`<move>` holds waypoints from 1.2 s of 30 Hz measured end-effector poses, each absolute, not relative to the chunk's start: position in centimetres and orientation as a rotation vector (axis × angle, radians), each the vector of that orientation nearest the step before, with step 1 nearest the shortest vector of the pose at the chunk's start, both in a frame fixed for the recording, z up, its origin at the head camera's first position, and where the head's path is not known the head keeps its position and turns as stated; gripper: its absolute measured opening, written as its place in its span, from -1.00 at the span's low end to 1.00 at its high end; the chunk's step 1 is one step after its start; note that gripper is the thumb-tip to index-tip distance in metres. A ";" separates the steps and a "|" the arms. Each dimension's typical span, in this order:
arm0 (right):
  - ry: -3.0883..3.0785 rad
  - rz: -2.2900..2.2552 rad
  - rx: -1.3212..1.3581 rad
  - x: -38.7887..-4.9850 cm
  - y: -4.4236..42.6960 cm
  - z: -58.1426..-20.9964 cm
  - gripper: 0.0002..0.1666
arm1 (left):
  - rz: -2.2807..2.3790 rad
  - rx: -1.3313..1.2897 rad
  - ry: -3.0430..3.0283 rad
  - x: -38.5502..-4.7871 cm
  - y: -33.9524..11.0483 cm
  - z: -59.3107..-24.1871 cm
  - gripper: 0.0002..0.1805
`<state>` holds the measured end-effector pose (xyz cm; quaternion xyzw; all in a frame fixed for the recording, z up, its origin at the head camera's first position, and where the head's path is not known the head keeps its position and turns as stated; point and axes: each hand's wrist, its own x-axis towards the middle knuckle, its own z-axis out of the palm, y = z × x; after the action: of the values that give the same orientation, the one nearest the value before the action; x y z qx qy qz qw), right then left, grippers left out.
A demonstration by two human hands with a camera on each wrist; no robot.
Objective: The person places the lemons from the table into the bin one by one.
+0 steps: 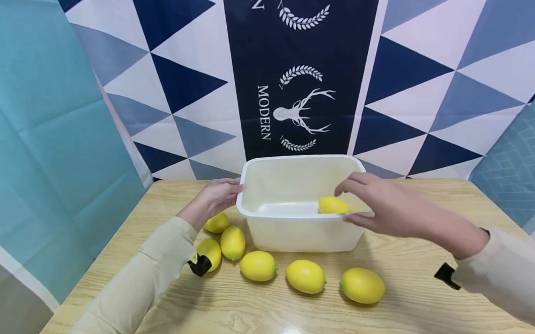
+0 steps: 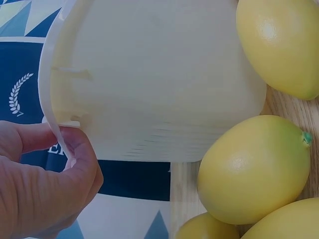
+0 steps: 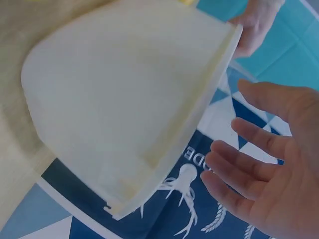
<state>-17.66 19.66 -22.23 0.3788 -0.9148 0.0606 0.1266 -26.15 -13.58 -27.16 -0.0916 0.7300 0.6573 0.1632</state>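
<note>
A white plastic bin (image 1: 293, 233) stands on the table with one yellow lemon (image 1: 333, 205) inside, toward its right end. My left hand (image 1: 223, 194) pinches the bin's left rim; in the left wrist view, the thumb and curled fingers of that hand (image 2: 55, 174) hold the rim between them. Above the bin's right end is my right hand (image 1: 364, 202), near the lemon in the bin. The right wrist view has this hand (image 3: 269, 159) with fingers spread and slightly bent, apart from the rim and holding nothing.
Several lemons lie around the bin: a cluster by the left forearm, including one lemon (image 1: 232, 243), and a row in front with a middle lemon (image 1: 306, 276) and a right lemon (image 1: 362, 285). A patterned cloth (image 1: 191, 90) hangs behind the wooden table (image 1: 239, 320).
</note>
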 end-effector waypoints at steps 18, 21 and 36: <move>-2.637 0.056 1.174 -12.6 19.2 -26.5 -0.49 | 1.876 -0.275 2.089 -25.8 -13.4 -27.3 -0.49; -2.798 0.075 1.130 -12.3 19.3 -27.2 -0.51 | 1.878 -0.260 2.087 -25.7 -13.7 -27.5 -0.49; -2.954 0.098 0.918 -11.1 19.4 -30.6 -0.51 | 1.893 -0.201 2.063 -26.1 -13.8 -27.2 -0.47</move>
<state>-11.14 19.35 -30.57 0.2965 -0.9542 0.0318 0.0231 -26.11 -13.81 -27.24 -0.0705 0.7246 0.6650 0.1666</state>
